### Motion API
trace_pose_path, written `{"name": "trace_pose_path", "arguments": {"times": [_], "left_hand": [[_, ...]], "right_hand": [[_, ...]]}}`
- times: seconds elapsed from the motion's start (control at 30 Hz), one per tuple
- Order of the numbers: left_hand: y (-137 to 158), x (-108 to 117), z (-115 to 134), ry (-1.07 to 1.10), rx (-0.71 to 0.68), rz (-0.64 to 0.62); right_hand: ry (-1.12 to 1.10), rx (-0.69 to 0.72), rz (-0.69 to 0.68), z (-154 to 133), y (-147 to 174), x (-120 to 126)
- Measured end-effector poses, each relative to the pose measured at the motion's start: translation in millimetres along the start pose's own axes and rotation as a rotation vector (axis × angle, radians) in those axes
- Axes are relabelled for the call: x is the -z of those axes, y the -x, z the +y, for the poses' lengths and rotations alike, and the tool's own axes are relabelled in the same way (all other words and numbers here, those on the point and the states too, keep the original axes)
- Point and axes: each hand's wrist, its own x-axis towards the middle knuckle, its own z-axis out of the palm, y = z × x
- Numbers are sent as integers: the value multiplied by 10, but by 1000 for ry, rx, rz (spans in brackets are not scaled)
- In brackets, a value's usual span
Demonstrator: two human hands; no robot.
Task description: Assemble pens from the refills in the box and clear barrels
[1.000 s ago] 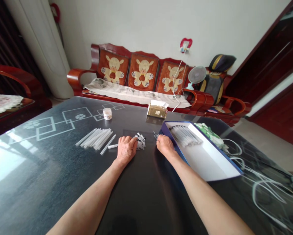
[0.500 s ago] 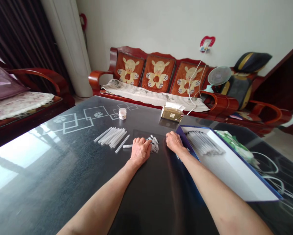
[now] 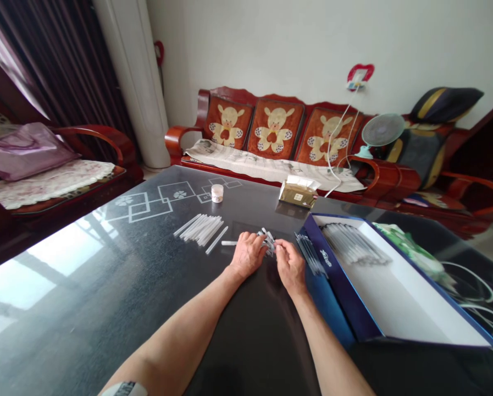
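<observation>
Several white pen caps (image 3: 266, 235) with dark parts lie in a small pile between my hands. My left hand (image 3: 248, 255) rests at the left side of this pile, fingers curled and closed; what they hold is hidden. A short white piece (image 3: 228, 243) lies just left of it. My right hand (image 3: 291, 267) pinches at the pile's right edge, on something too small to make out. To the left lie several white pen barrels (image 3: 203, 228), roughly side by side. Several thin dark pen refills (image 3: 310, 254) lie right of my right hand, against the box.
An open blue box (image 3: 411, 308) with a white inside stands at the right, holding several clear-looking pens (image 3: 353, 242). Beside it are a green-white packet (image 3: 413, 250) and white cables (image 3: 483, 280). A small white jar (image 3: 217, 193) and a tissue pack (image 3: 298, 193) stand farther back.
My right hand has moved left and nearer, from beside the box to the pile of caps, uncovering the dark refills. My left hand stays at the pile. The view has shifted slightly.
</observation>
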Motion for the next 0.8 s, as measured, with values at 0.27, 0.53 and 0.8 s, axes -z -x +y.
{"name": "trace_pose_path", "arguments": {"times": [0.27,0.53,0.8], "left_hand": [[-10,6,75,91,-138,-20],[-18,137,109,224,72,217],[-127,13,-59,1078,787,294]], "right_hand": [[-273,-249,-144,-17,-3,44],[-557,-482,130,83,-94,-46],[-602,-416,-43,-21,-55,-70]]}}
